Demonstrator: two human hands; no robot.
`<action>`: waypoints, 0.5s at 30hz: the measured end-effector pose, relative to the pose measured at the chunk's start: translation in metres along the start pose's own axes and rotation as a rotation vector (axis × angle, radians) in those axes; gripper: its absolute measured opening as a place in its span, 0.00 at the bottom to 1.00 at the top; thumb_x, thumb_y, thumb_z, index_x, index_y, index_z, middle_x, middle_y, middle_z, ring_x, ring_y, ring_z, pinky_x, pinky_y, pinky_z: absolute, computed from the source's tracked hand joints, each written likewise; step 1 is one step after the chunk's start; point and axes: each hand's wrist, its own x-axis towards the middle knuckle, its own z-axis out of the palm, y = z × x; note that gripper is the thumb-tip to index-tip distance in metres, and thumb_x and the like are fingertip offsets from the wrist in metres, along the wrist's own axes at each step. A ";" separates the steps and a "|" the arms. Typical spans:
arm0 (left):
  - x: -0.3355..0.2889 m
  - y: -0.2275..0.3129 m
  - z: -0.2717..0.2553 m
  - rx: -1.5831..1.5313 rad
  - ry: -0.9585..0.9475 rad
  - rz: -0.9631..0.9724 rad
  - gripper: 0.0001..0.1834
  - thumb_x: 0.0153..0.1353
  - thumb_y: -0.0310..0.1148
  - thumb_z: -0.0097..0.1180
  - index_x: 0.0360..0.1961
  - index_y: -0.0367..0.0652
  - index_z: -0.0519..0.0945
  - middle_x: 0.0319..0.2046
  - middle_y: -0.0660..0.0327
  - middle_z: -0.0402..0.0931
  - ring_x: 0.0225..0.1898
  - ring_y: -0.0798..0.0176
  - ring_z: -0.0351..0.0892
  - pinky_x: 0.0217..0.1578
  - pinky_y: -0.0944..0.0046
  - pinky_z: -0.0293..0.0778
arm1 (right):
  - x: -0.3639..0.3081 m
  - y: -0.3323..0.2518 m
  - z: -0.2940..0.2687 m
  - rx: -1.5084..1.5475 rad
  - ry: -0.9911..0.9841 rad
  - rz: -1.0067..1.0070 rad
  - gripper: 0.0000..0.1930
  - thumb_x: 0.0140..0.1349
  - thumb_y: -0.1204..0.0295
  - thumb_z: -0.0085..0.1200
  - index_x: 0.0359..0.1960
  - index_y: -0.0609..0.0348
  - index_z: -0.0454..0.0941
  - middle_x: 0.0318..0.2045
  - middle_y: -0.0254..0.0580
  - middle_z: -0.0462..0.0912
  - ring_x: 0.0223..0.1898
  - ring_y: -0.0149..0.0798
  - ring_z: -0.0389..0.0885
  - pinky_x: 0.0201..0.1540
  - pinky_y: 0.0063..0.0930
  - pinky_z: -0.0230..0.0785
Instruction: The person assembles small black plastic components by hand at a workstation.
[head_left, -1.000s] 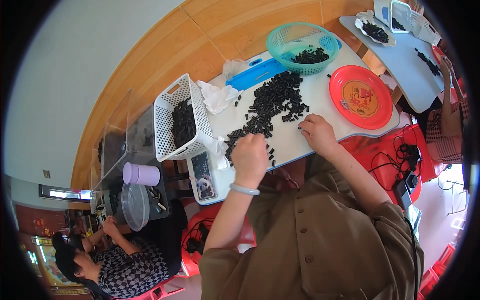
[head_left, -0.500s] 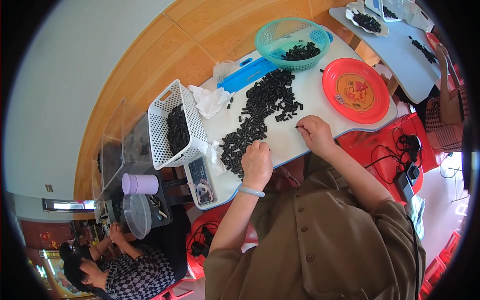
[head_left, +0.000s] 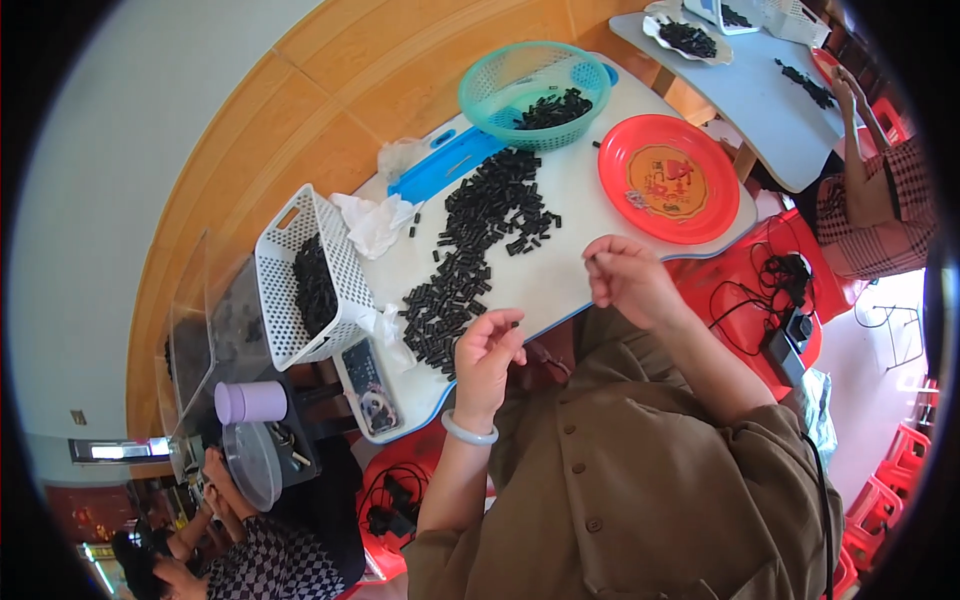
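A long pile of small black pieces [head_left: 478, 245] lies across the white table [head_left: 575, 215]. My left hand [head_left: 487, 352] is raised over the table's near edge and pinches one small black piece [head_left: 514, 325] at its fingertips. My right hand [head_left: 628, 278] hovers by the near edge, just below the red plate [head_left: 668, 178], with thumb and fingers pinched on what looks like another small dark piece. A pale bangle [head_left: 468, 431] circles my left wrist.
A green basket [head_left: 520, 70] and a white basket [head_left: 345, 265] both hold black pieces. A blue tray [head_left: 440, 165], crumpled tissue [head_left: 375, 222], a purple cup [head_left: 250, 401] and a second table [head_left: 745, 85] surround them. Other people sit at lower left [head_left: 255, 565] and right [head_left: 875, 195].
Both hands have lifted off the pile and drawn back toward the table's near edge, each with its fingers pinched. The view has shifted slightly.
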 end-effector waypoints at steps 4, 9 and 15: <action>-0.009 -0.015 -0.006 -0.034 0.040 0.002 0.09 0.59 0.22 0.57 0.42 0.34 0.77 0.25 0.66 0.73 0.23 0.75 0.69 0.26 0.75 0.69 | -0.006 -0.048 -0.024 0.026 0.139 -0.213 0.07 0.66 0.71 0.46 0.37 0.61 0.74 0.26 0.34 0.75 0.20 0.28 0.73 0.22 0.22 0.66; -0.019 -0.030 -0.008 0.154 0.108 0.008 0.09 0.58 0.25 0.61 0.40 0.36 0.78 0.28 0.68 0.74 0.24 0.79 0.69 0.25 0.79 0.67 | -0.002 -0.107 -0.091 -0.355 0.324 -0.368 0.06 0.62 0.71 0.51 0.35 0.61 0.75 0.22 0.30 0.74 0.21 0.24 0.69 0.23 0.18 0.62; -0.022 -0.032 -0.002 0.230 0.109 0.011 0.09 0.58 0.25 0.61 0.40 0.37 0.78 0.29 0.69 0.73 0.25 0.79 0.68 0.26 0.79 0.67 | 0.027 -0.098 -0.099 -1.572 0.452 -0.278 0.08 0.53 0.70 0.60 0.31 0.60 0.78 0.25 0.40 0.79 0.29 0.37 0.78 0.32 0.31 0.69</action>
